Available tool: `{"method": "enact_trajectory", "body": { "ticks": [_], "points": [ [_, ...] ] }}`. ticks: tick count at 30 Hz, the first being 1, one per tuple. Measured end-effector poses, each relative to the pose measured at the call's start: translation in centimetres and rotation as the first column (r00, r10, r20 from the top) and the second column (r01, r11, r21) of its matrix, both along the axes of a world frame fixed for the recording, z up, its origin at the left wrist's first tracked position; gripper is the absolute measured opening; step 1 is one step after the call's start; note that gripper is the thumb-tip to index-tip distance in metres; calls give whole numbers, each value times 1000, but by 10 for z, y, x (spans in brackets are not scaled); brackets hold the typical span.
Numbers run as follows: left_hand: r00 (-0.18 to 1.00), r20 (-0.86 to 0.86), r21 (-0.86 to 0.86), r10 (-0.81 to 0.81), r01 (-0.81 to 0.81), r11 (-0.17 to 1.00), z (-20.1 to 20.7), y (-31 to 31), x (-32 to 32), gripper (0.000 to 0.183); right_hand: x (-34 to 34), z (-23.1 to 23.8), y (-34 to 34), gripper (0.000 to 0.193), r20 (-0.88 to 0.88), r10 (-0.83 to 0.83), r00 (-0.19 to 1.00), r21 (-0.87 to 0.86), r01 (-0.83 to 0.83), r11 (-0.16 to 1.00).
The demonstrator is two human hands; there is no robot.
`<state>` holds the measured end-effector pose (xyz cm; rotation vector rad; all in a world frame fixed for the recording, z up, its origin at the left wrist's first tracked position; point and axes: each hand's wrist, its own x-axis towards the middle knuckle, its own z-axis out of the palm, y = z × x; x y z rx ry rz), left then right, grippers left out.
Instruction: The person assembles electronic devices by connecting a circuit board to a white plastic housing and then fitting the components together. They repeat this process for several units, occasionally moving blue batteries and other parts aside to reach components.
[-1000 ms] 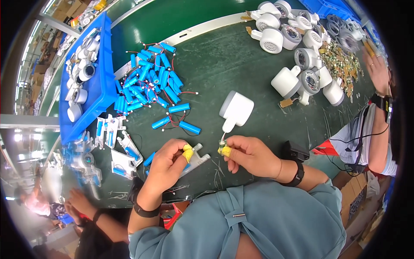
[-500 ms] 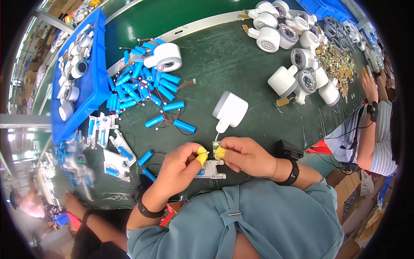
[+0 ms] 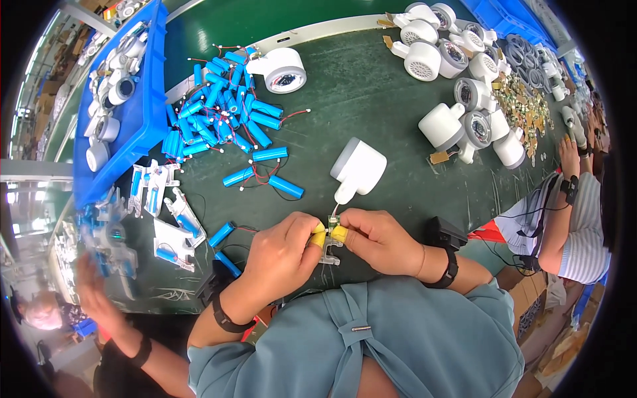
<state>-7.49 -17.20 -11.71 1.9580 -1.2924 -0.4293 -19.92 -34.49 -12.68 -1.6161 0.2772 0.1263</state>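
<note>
My right hand is closed in a pinch on a small green circuit board, with yellow covers on its fingertips. A short wire runs from the board up to a white housing with a grey rim, lying just beyond. My left hand, also with yellow-covered fingertips, pinches a tiny white plug against the board's near left side. Below the fingers, a clear-white plastic frame lies on the bench, partly hidden by my left hand.
Blue battery cells with red and black wires are heaped at the far left, near a blue bin of white housings. White frames with cells lie at left. More housings and small boards fill the far right. Co-workers' hands show at both sides.
My left hand has moved right, bringing the plug up to the board and covering more of the frame. A white housing beyond the cells has shifted right. The left co-worker's hand has moved farther up.
</note>
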Motion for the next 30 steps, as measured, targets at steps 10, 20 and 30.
{"method": "enact_trajectory", "body": {
  "ticks": [10,20,30],
  "points": [
    [969,245,-18,36,-33,999,-1,-8,-12,30,0,-6,11,3,203,-43,978,-306,105,946],
    [944,290,-47,159,-152,987,-4,-14,-19,27,-2,-13,14,11,262,-81,962,-343,171,924],
    [973,-29,-97,229,-231,968,-6,-12,-17,23,-1,-9,18,11,275,-175,945,-294,256,921]
  ]
}}
